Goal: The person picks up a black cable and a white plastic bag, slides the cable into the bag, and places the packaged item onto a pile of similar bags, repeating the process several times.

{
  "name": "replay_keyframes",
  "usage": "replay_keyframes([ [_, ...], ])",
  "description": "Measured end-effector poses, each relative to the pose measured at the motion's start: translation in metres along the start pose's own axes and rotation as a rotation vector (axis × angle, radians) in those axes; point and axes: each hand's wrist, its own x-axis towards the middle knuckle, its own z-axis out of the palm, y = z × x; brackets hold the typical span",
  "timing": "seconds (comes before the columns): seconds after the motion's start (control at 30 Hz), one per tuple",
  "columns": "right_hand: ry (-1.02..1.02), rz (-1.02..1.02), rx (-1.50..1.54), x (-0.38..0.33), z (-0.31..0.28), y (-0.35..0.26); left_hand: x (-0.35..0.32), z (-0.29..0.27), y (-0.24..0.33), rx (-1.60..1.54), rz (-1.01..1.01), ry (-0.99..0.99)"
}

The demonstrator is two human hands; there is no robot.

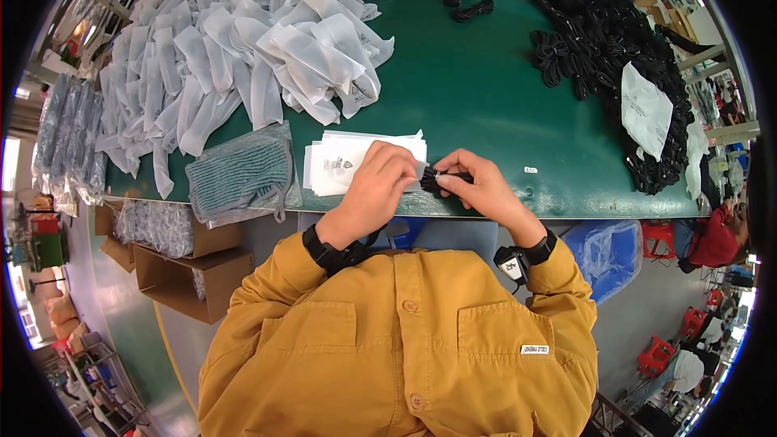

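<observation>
My right hand [484, 187] is closed around a coiled black cable [431, 180], thumb and fingers pinching it near the front edge of the table. Just left of it, my left hand [379, 180] has its fingers bent together at the right end of a white plastic bag [330, 163], the top one of a flat stack. The cable's left end is right beside the bag's end; my fingers hide whether any of it is inside. Dark bands are strapped around both my wrists.
A big heap of white bags [243, 40] covers the table's far left. Black coiled cables [599, 24] pile up at the right, with a few loose coils [473, 10] at the back. A bagged grey-green knitted item [243, 174] lies left of the stack. Cardboard boxes [182, 275] stand below.
</observation>
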Motion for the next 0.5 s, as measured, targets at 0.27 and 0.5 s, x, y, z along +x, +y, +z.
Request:
replay_keyframes([
  [0.27, 0.209, -0.360, 0.061, 0.013, 0.008, -0.008, 0.017, -0.014, 0.007, -0.102, -0.139, 0.144],
  [0.5, 0.258, -0.480, -0.044, 0.035, -0.006, -0.035, 0.043, -0.038, 0.007, -0.984, -0.598, 0.201],
])
